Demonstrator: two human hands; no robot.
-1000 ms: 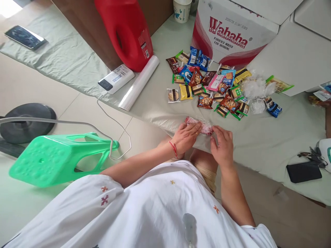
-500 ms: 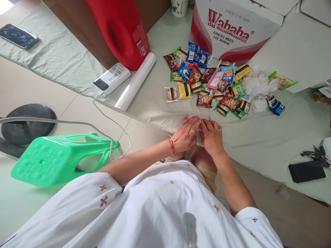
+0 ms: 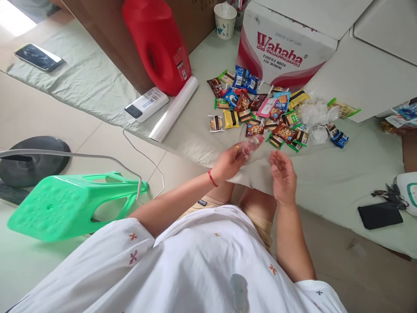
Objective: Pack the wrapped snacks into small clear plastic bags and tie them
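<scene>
My left hand point(image 3: 232, 161) is lifted above the edge of the pale green sheet point(image 3: 325, 169) and is closed on a small clear plastic packet with red contents point(image 3: 252, 144). My right hand point(image 3: 282, 177) hovers just to the right of it, palm up, fingers loosely apart and holding nothing. Beyond both hands lies a heap of several wrapped snack packets point(image 3: 260, 115), biscuits and cocoa bars among them, with some crumpled clear plastic bags point(image 3: 314, 114) at the heap's right side.
A Wahaha cardboard box point(image 3: 280, 52), a red jug point(image 3: 158, 41), a paper cup point(image 3: 225, 15), a roll of clear film point(image 3: 174, 109) and a white power bank point(image 3: 146, 104) lie behind. A green stool point(image 3: 71, 204) lies tipped at the left. A dark wallet point(image 3: 379, 215) and a phone point(image 3: 39, 57) rest on the sheet.
Both hands were pressed together on the red packet at the sheet's edge. Now the left hand has lifted the packet, and the right hand has let go and moved apart.
</scene>
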